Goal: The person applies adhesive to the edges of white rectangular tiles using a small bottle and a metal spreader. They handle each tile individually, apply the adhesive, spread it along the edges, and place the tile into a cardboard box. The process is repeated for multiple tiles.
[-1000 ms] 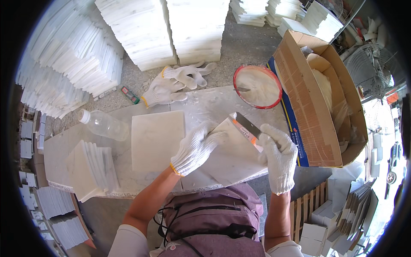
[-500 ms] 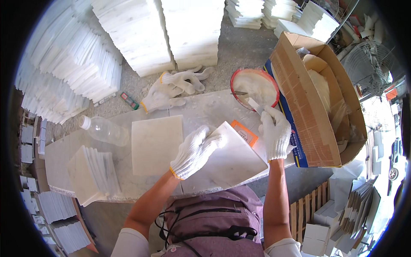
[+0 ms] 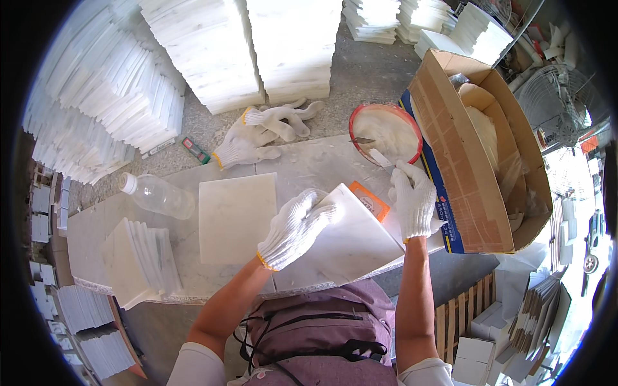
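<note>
My left hand (image 3: 296,228), in a white knit glove, is closed on the upper left edge of a white marble tile (image 3: 357,241) that lies turned at an angle on the work surface. My right hand (image 3: 413,204), gloved too, grips a putty knife (image 3: 382,159); its flat blade looks coated white and points toward a red-rimmed bowl (image 3: 421,137) of pale powder or paste. The fingers hide the knife's handle. A second, dark pointed blade (image 3: 362,139) rests over the bowl's left side. Left of my left hand lies another square tile (image 3: 235,219).
An orange packet (image 3: 373,204) lies beside the angled tile. A large open carton (image 3: 463,167) stands close to my right hand. Spare gloves (image 3: 248,141), a clear bottle (image 3: 158,196) and fanned tiles (image 3: 138,260) are on the left. Tall tile stacks (image 3: 290,51) stand behind.
</note>
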Demonstrator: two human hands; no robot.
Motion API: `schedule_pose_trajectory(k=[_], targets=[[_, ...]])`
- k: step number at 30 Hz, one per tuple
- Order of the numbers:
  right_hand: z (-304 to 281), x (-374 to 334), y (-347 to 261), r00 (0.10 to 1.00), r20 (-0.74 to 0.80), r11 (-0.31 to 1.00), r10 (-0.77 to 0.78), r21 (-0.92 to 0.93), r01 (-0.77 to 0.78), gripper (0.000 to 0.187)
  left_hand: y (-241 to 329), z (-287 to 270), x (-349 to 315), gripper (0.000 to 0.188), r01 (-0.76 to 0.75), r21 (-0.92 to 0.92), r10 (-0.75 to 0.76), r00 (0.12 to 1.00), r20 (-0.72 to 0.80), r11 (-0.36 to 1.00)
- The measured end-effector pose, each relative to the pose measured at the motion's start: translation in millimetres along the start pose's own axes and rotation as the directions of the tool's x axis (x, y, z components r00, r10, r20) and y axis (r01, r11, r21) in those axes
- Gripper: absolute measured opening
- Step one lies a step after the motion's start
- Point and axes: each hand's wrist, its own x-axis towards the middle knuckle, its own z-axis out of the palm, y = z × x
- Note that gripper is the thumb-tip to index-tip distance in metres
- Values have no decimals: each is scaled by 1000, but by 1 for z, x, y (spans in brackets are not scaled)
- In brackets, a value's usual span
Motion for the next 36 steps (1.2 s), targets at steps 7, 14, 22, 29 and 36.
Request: schedule_pose_trajectory(k=[7, 14, 22, 29, 36], targets=[[2, 1, -4, 999, -7, 999, 41, 35, -41, 31, 1, 0, 0, 24, -11, 39, 11, 1000, -7, 999], [7, 9, -2, 1000, -7, 999, 8, -32, -8, 31, -2, 2, 0, 28, -40, 14, 40, 998, -51, 999], [5, 4, -14, 996, 13, 994, 86, 61, -87, 32, -1, 3, 0, 28, -40, -13, 39, 998, -53, 999], [-14, -34, -39, 992, 65, 964, 110, 235, -122, 31, 6, 2, -2, 27, -30, -6, 30, 998, -63, 1000], [-39, -73, -60, 984, 90, 967, 155, 189, -170, 26, -1, 3, 0, 27, 38, -31, -39, 999, -17, 999]])
